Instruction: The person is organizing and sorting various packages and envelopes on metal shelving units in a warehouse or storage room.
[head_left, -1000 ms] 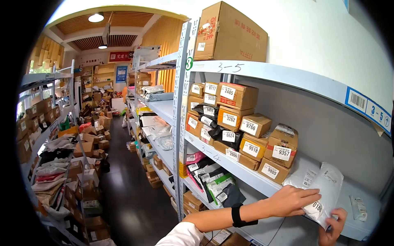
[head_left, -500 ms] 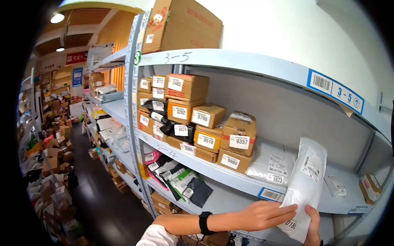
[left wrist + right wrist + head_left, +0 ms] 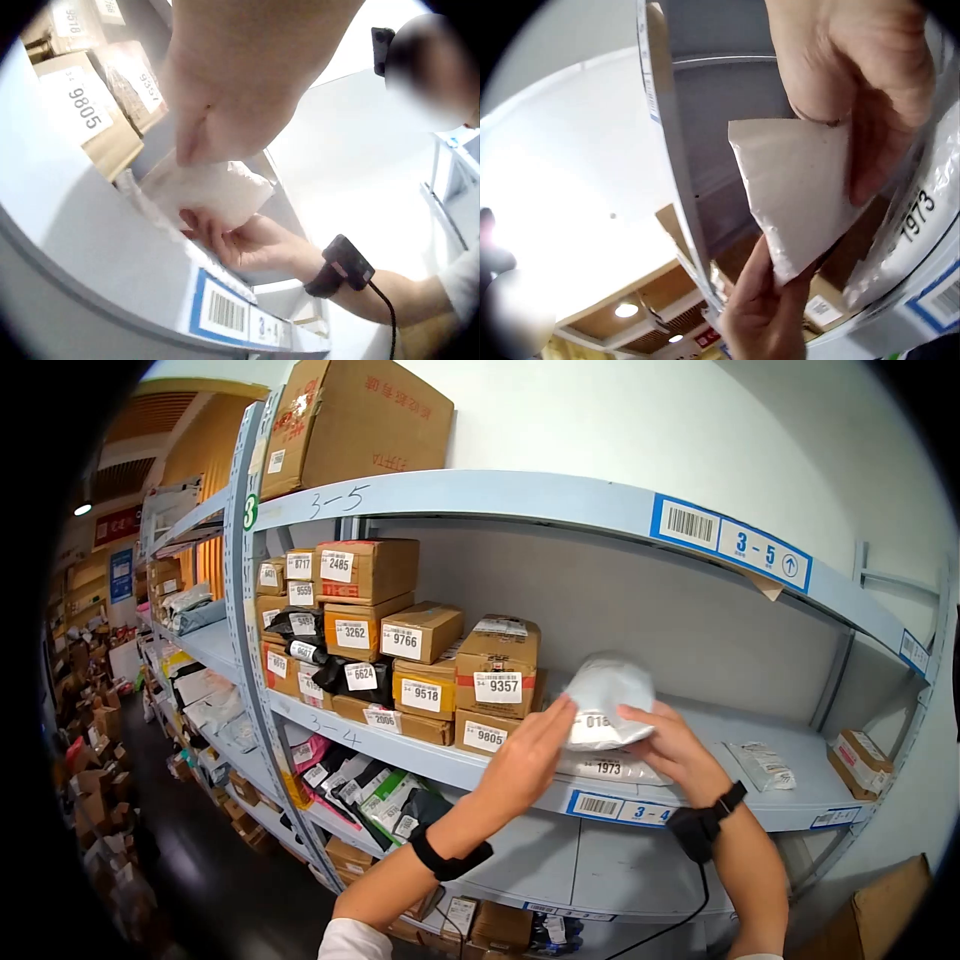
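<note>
Both hands hold a white mailer bag (image 3: 612, 690) at the front of the 3-4 shelf, over another white bag labelled 1973 (image 3: 608, 768). My left hand (image 3: 528, 762) grips its left side; in the right wrist view, the left thumb and fingers (image 3: 757, 279) pinch one corner. On the right side my right hand (image 3: 678, 745) holds it, thumb across the label, of which "018" shows. From the left wrist view, the right hand's fingers (image 3: 214, 232) curl against the bag's lower edge. The bag's end near the label faces me.
Numbered cartons, such as 9357 (image 3: 497, 668) and 9805 (image 3: 485, 734), are stacked just left of the hands. Rightward on the shelf lie a small clear packet (image 3: 760, 767) and a carton (image 3: 860, 763). The 3-5 shelf beam (image 3: 560, 500) runs overhead. A cable hangs from the right wrist camera (image 3: 695, 830).
The white mailer bag has gone from upright before the shelf to tipped inward over the 1973 bag. Both hands moved with it, and the head view has swung right.
</note>
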`<state>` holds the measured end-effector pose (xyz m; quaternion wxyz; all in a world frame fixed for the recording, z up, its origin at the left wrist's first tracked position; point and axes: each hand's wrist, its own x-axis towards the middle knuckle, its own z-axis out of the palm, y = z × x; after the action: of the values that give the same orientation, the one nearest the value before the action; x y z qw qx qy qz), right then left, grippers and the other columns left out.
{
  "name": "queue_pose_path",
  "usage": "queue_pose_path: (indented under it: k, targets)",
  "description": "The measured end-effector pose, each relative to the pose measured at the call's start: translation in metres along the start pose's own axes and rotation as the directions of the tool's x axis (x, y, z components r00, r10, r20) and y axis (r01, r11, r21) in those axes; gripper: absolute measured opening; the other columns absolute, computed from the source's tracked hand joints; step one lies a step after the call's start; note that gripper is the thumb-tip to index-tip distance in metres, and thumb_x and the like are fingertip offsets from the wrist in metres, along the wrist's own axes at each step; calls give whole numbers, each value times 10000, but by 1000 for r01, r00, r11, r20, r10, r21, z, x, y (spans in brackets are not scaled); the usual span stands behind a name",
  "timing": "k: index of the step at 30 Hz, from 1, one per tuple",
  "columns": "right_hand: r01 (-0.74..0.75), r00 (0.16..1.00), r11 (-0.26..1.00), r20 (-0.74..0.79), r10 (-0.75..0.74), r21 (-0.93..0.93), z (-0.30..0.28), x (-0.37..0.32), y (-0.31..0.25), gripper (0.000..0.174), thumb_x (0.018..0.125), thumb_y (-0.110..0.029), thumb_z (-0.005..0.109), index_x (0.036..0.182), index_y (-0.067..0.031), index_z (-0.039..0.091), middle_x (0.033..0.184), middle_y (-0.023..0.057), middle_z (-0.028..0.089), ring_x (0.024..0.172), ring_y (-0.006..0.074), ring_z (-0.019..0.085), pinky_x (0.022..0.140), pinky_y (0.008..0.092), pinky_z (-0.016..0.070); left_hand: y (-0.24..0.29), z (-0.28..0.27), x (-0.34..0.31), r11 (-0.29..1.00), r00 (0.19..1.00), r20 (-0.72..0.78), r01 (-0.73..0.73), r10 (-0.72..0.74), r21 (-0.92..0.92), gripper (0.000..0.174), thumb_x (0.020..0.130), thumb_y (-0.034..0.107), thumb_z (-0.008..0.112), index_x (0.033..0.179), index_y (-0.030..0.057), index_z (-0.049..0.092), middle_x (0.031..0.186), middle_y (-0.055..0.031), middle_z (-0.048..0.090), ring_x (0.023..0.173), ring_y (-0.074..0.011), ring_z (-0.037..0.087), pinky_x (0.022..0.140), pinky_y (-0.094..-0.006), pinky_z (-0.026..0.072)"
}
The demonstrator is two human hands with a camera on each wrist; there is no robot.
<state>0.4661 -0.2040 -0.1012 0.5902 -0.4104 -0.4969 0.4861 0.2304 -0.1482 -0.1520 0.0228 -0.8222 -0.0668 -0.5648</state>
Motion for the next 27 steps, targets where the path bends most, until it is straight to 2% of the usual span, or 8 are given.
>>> queue_pose_path:
  k: [4,14,16,18,20,22,23,27]
  targets:
    - [-81,995,977,48,92,-196,-1,15,-6,514,910,-108,680,1358,23,464,1253,150,592,1120,256,619,934,393,544,-13,-1,-21,999,999,41,10,-11,44,565,737,-109,617,1292,-80,513,1292,-270,576,1075,-426,595,910,-452,516]
    - [-13,996,991,88,25,-130,-3,23,-2,490,902,-42,634,1357,8,457,1252,153,587,1137,248,606,947,379,523,-3,2,-13,996,997,-36,76,-75,41,404,817,74,771,1172,-51,624,1186,-239,658,1057,-401,644,892,-420,535]
    - [11,1000,994,29,-8,-105,-6,19,-4,482,905,-45,631,1353,7,460,1247,153,589,1146,245,602,969,375,512,0,6,-15,1000,998,-53,22,-21,11,449,824,64,762,1215,-52,576,1220,-238,627,1060,-400,631,873,-401,543]
    - [114,992,987,-43,-119,-111,-9,14,-10,492,906,-50,632,1362,5,455,1261,150,583,1156,245,597,997,367,496,14,4,-12,977,988,-54,138,-148,-161,491,834,47,745,1255,-43,509,1242,-225,576,1031,-400,612,833,-375,553]
    - [129,990,988,-46,-134,-87,-21,3,-19,488,907,-48,642,1352,14,452,1281,151,575,1184,255,583,1029,372,475,12,7,-12,995,997,-45,57,-61,-86,534,825,68,751,1268,-22,466,1250,-203,535,1045,-385,577,856,-384,529]
    - [214,970,971,-97,-225,-109,-34,-11,-29,521,895,-63,664,1363,10,447,1298,151,569,1185,256,582,1027,373,474,17,7,-9,999,999,44,-28,27,21,530,810,121,771,1242,-10,492,1237,-196,548,1101,-370,550,930,-414,477]
    - [206,973,972,-84,-216,-116,-40,-18,-31,521,895,-63,664,1363,10,447,1298,151,569,1185,256,582,1027,373,474,16,11,-8,1000,996,88,27,-28,10,505,848,224,741,1238,-3,514,1265,-193,543,1161,-361,514,992,-439,419]
    - [334,917,931,-178,-357,-145,-50,-50,-42,575,884,-82,682,1392,9,429,1298,164,569,1184,254,587,1015,371,480,8,27,-7,987,972,236,-28,-10,159,481,914,372,643,1229,18,562,1314,-186,541,1206,-354,505,1005,-439,412]
